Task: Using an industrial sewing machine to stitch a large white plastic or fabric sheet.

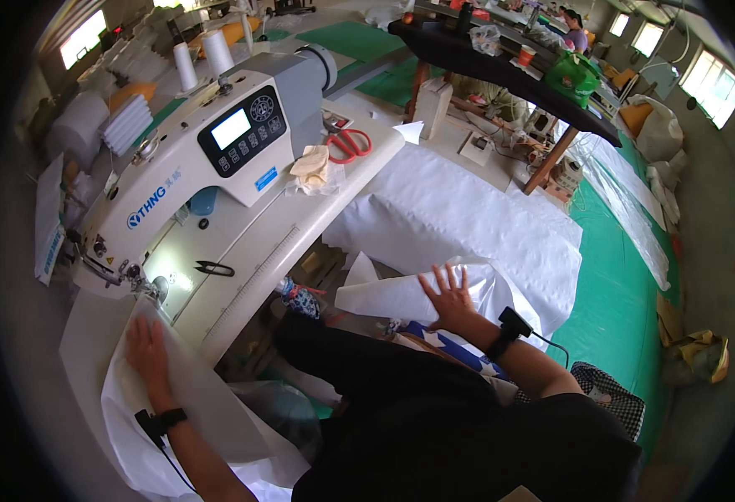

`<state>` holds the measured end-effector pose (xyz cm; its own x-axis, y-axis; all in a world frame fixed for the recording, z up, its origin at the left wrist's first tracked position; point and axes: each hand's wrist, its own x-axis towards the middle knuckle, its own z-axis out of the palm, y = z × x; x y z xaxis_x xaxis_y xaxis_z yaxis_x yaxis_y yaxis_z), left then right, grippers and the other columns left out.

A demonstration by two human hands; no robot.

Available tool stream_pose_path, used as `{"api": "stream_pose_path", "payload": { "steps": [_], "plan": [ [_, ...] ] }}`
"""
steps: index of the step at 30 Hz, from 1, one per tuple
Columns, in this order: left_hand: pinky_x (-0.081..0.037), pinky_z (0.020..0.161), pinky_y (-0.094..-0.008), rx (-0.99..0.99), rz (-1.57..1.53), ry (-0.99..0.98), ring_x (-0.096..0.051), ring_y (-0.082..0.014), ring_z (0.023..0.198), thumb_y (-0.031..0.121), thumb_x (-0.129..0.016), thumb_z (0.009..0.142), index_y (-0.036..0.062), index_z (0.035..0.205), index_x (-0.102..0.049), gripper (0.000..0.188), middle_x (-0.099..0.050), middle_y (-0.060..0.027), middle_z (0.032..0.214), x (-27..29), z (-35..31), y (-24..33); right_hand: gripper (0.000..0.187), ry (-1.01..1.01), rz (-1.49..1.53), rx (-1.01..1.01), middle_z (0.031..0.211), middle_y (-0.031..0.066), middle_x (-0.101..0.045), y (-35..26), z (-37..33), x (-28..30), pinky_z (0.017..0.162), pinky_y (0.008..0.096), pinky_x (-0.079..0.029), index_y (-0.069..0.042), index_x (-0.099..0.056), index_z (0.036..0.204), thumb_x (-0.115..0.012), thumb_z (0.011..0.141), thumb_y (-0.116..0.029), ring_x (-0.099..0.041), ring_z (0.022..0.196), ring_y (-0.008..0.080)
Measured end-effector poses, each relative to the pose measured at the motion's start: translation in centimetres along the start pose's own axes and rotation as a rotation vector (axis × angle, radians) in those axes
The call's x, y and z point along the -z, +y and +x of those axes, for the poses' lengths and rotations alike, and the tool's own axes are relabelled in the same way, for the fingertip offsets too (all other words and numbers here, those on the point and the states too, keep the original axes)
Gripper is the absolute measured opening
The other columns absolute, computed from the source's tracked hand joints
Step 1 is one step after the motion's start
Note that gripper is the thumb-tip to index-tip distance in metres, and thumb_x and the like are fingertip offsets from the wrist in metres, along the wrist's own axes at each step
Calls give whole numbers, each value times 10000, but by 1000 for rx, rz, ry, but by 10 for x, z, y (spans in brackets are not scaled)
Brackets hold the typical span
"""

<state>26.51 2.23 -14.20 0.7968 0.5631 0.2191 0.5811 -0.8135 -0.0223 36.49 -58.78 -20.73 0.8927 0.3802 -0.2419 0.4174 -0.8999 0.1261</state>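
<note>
My left hand (147, 350) lies flat with fingers stretched on a white, sheet-like material (133, 427), just in front of the sewing machine's (154, 184) lit needle area. That sheet hangs over the table's near edge toward my lap. Off to the right, my right hand (451, 303) is spread over another white sheet (376, 294), its folded part bunched beside my leg. Whether the two sheets are one piece is hidden by my body. Thread snips (215, 268) rest on the machine table (233, 289). Red-handled scissors (350, 147) lie farther back.
A tan cloth pad (310, 166) sits near the scissors. Two white thread cones (185, 67) stand behind the machine. A broad white sheet (468, 209) covers part of the green floor covering (610, 284). A dark-topped bench (509, 71) stands at the back, and a person (575, 33) is far off.
</note>
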Motion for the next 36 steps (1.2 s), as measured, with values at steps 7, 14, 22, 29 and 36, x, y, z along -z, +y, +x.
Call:
{"api": "stream_pose_path", "payload": {
  "steps": [7, 14, 22, 29, 36],
  "plan": [
    [-293, 1005, -534, -25, 20, 62, -374, -357, 1279, 496, -404, 929, 156, 1356, -443, 548, -427, -133, 1385, 5, -1, 16, 685, 176, -154, -85, 1406, 158, -358, 64, 40, -71, 1055, 656, -109, -194, -267, 1438, -562, 820, -201, -281, 1333, 365],
    [-300, 1023, -491, -117, -20, 83, -390, -376, 1261, 436, -450, 926, 121, 1330, -473, 513, -439, -144, 1375, -16, 17, 12, 393, -140, 692, -176, 974, 180, -651, 160, 125, -120, 795, 423, -487, -15, -670, 970, -557, 876, -379, -619, 898, 349],
    [-292, 1037, -485, -111, 46, 143, -383, -368, 1262, 391, -430, 944, 72, 1286, -502, 473, -436, -156, 1370, -12, 0, -43, 384, 904, 2557, -601, 1054, 110, -633, 255, 60, 41, 896, 441, -477, -95, -577, 1130, -528, 893, -393, -597, 1024, 285],
    [-215, 1031, -614, 150, 17, -5, -284, -377, 1326, 593, -417, 881, 115, 1344, -430, 666, -383, -125, 1421, 17, -37, 14, 401, 977, 2051, -24, 1150, 57, -574, 270, 18, 142, 947, 336, -428, -43, -493, 1241, -465, 961, -328, -559, 1033, 189],
    [-320, 1042, -454, 6, -300, 273, -450, -324, 1230, 278, -511, 889, 62, 1219, -559, 398, -518, -141, 1297, 5, -92, -89, 469, 1430, 1980, 527, 1359, 100, -462, 30, 83, 411, 1069, 329, -327, -19, -407, 1356, -425, 965, -278, -439, 1254, 192]
  ]
}}
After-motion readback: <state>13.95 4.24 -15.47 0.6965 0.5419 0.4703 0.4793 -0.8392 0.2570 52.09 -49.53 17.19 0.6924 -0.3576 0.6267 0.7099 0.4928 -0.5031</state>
